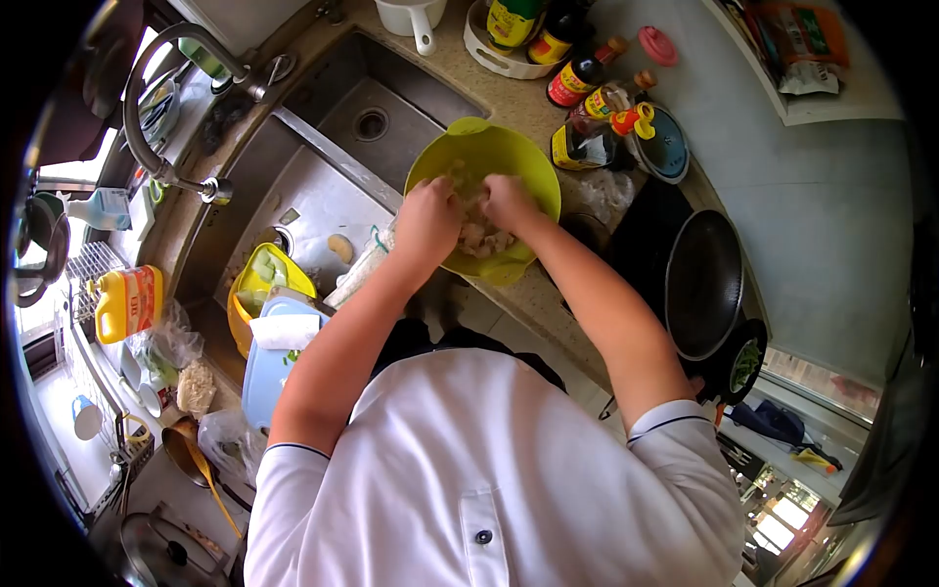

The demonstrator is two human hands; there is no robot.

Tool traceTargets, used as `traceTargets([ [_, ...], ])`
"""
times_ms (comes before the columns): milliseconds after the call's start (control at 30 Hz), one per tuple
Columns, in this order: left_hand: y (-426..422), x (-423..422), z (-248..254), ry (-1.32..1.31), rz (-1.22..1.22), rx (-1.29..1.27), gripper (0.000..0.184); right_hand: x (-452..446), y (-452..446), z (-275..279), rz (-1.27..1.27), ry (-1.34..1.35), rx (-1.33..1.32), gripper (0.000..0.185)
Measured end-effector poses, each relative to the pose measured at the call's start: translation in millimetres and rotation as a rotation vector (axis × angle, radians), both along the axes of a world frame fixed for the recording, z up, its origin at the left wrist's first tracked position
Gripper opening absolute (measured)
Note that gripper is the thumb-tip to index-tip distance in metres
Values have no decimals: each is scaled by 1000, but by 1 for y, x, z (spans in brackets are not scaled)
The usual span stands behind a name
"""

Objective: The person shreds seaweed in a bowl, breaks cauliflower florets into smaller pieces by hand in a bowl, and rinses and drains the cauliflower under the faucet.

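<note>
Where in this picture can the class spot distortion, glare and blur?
Head view: wide-angle distortion, with black rounded borders and a bowed edge on the sink; head view: glare at the far left, the window blown out to white; head view: slight softness on the left hand and right hand, perhaps motion blur.

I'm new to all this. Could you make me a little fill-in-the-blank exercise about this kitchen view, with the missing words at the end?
1. Of the left hand and the right hand, ____ are at the yellow-green bowl of pale food pieces.
2. The curved tap is on the person's ____ side.
3. The large black wok is on the person's ____ side.
4. The main colour of the person's shirt is ____.

Missing words: both; left; right; white.
</note>
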State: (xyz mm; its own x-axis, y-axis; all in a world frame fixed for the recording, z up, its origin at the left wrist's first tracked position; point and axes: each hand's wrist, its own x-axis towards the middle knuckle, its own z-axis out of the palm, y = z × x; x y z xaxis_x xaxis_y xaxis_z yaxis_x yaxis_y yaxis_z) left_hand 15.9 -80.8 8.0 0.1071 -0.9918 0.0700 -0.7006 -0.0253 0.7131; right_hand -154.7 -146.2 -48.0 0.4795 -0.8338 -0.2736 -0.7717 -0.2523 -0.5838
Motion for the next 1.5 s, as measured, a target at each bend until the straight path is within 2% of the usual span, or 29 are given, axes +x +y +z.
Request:
traceTargets([
  [67, -19, -5, -25, 9, -63, 63, 36, -6, -8, -4, -43, 89, -176, 12],
  [100, -24, -6, -36, 9, -60, 62, 36, -6, -8, 0, -41, 90, -177, 12],
  [167, -33, -6, -50, 322, -85, 217, 29, -8, -7, 22, -210, -397, 242, 11],
  [200, -35, -4, -43, 323, -82, 214, 29, -9, -6, 36, -233, -467, 350, 9],
  [233, -33, -1, -30, 640, -105, 362, 26, -10, -3, 47, -236, -468, 352, 9],
  [267, -30, 1, -18, 957, -125, 510, 25, -11, -1, 57, -265, -619, 431, 9],
  [300, -28, 2, -13, 958, -126, 511, 25, -11, 0, 68, -291, -768, 507, 11],
  [367, -24, 4, -6, 1196, -101, 458, 21, -13, 1, 85, -280, -789, 532, 16],
  [600, -19, 9, 4, 1303, -81, 403, 18, -9, 2, 100, -241, -815, 525, 12],
  [700, -18, 12, 4, 1308, -174, 437, 18, -10, -2, 93, -239, -812, 528, 12],
  [767, -15, 10, 4, 1445, -143, 406, 18, -13, -2, 88, -245, -837, 526, 12],
  [900, -16, 11, 3, 1479, -149, 402, 18, -12, 1, 93, -275, -861, 528, 12],
  [1000, -18, 10, 5, 1416, -199, 420, 18, -12, -2, 90, -257, -799, 515, 12],
  [1067, -25, 5, -5, 1036, -118, 431, 18, -13, -9, 75, -261, -742, 511, 13],
  [1100, -32, -1, -9, 1035, -123, 439, 18, -14, -16, 55, -280, -605, 390, 12],
  [1133, -40, -10, -13, 622, -141, 420, 17, -15, -19, 37, -295, -465, 272, 12],
  [1167, -47, -17, -18, 211, -155, 387, 17, -15, -20, 22, -301, -463, 275, 12],
  [1200, -53, -24, -30, 213, -158, 388, 17, -14, -22, 10, -174, -253, 182, 13],
  [1233, -58, -30, -44, 26, -180, 433, 19, -12, -24, 9, -45, -44, 88, 15],
  [1267, -62, -34, -59, -163, -200, 476, 21, -13, -27, 8, -71, 87, 69, 16],
  [1300, -63, -34, -69, -164, -201, 479, 21, -15, -27, -1, -72, 86, 71, 16],
  [1367, -63, -29, -84, -137, -366, 356, 21, -19, -24, -27, -48, 66, -4, 17],
  [1400, -63, -28, -89, -139, -371, 358, 21, -16, -18, -13, 11, 154, 33, 18],
  [1500, -60, -28, -97, -105, -340, 408, 20, -20, -23, -9, -58, 80, 71, 19],
])
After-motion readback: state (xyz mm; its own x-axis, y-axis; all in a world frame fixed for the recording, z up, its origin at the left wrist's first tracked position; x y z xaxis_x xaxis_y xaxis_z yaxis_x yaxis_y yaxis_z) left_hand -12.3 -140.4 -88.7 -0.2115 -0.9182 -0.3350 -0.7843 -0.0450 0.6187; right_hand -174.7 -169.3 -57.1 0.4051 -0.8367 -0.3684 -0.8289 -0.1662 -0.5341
